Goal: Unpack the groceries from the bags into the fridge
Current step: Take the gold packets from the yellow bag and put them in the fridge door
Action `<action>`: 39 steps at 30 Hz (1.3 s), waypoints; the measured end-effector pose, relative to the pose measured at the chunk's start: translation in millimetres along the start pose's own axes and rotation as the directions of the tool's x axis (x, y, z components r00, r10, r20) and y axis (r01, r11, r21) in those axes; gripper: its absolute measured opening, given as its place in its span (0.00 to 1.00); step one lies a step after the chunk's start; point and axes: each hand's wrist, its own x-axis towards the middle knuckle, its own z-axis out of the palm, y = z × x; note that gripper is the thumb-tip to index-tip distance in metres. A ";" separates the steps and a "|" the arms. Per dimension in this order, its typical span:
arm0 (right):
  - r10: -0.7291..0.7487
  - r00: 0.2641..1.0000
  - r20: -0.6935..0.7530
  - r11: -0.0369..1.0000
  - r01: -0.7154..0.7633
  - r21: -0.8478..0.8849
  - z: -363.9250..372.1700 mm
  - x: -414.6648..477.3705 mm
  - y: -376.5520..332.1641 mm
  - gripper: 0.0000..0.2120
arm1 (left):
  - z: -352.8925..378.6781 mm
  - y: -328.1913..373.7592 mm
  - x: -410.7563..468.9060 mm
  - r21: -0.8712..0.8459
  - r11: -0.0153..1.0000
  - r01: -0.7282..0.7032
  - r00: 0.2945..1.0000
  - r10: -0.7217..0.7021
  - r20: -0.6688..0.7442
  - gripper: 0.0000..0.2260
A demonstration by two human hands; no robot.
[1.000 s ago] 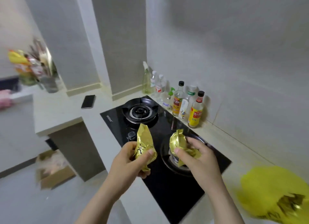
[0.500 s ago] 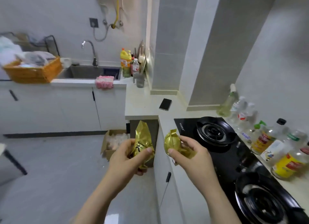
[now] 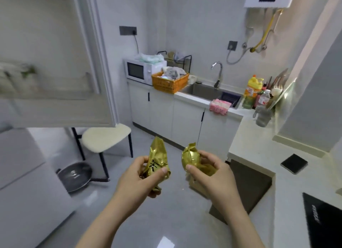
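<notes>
My left hand [image 3: 137, 181] grips an upright gold foil packet [image 3: 157, 159] with black lettering. My right hand [image 3: 212, 175] holds a second, rounder gold foil packet [image 3: 191, 156]. Both packets hang over the floor in the middle of the view, a short gap between them. At the upper left the fridge's open door [image 3: 55, 62] swings into view, blurred, with shelves on its inner side. The white fridge body [image 3: 24, 183] stands below it at the left edge. No grocery bag is in view.
A cream stool [image 3: 105, 138] and a lidded pan [image 3: 75, 176] on the floor sit beside the fridge. Across the room are a microwave [image 3: 137, 71], an orange basket [image 3: 169, 82] and a sink [image 3: 209, 92]. A counter with a phone [image 3: 294, 163] and the hob corner [image 3: 322, 220] lies right.
The view has swung left from the hob and counter to the fridge side of the kitchen. Both hands keep the same gold packets in the same grip.
</notes>
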 end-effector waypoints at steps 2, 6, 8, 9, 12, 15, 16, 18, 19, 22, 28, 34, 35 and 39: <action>-0.033 0.995 0.089 0.999 0.031 0.024 16.6 10.7 -6.5 0.18 | -15.1 0.4 -5.3 0.017 1.000 0.003 0.994 -0.001 -0.106 0.10; -0.097 0.970 0.225 0.995 0.088 0.049 48.5 24.3 -14.6 0.17 | -43.4 -4.9 -19.9 0.001 1.000 0.020 0.965 -0.019 -0.263 0.11; -0.137 0.947 0.290 0.990 0.126 0.056 64.2 26.8 -21.8 0.17 | -58.0 -9.5 -26.7 -0.022 0.999 0.026 0.948 -0.032 -0.318 0.12; -0.154 0.935 0.320 0.988 0.143 0.059 72.4 27.7 -25.8 0.17 | -65.6 -11.6 -29.8 -0.034 0.999 0.026 0.939 -0.036 -0.343 0.13; -0.207 0.903 0.376 0.978 0.199 0.060 95.1 31.3 -40.2 0.17 | -86.9 -14.2 -34.7 -0.071 0.997 0.019 0.917 -0.046 -0.395 0.16; -0.251 0.880 0.403 0.967 0.248 0.060 118.8 36.8 -57.1 0.17 | -112.5 -15.3 -33.7 -0.084 0.996 0.010 0.898 -0.046 -0.437 0.15; -0.269 0.874 0.405 0.962 0.267 0.063 125.2 38.5 -63.0 0.16 | -120.3 -14.4 -32.4 -0.085 0.996 0.002 0.894 -0.040 -0.445 0.14; -0.311 0.861 0.403 0.948 0.309 0.071 141.9 42.7 -77.1 0.16 | -140.1 -10.9 -29.5 -0.078 0.997 -0.029 0.889 -0.011 -0.458 0.14; -0.331 0.856 0.398 0.941 0.331 0.071 151.0 45.2 -83.8 0.17 | -150.6 -8.6 -28.2 -0.075 0.996 -0.043 0.886 0.003 -0.465 0.14; -0.374 0.843 0.386 0.923 0.378 0.071 176.0 51.7 -102.2 0.17 | -180.3 -2.4 -24.5 -0.070 0.994 -0.082 0.873 0.038 -0.486 0.13; -0.440 0.807 0.393 0.888 0.457 0.057 224.8 60.3 -134.7 0.16 | -241.9 4.2 -16.9 -0.040 0.989 -0.141 0.862 0.103 -0.497 0.12; -0.455 0.811 0.368 0.877 0.481 0.023 263.2 70.0 -149.0 0.14 | -284.5 3.4 -1.7 -0.016 0.989 -0.150 0.881 0.126 -0.456 0.15; -0.456 0.812 0.364 0.874 0.486 0.010 267.7 72.7 -150.2 0.14 | -289.2 1.7 1.8 -0.008 0.989 -0.145 0.884 0.126 -0.450 0.15; -0.448 0.816 0.365 0.869 0.494 -0.038 283.5 89.0 -156.7 0.17 | -308.6 -4.5 13.1 0.001 0.991 -0.136 0.893 0.123 -0.433 0.16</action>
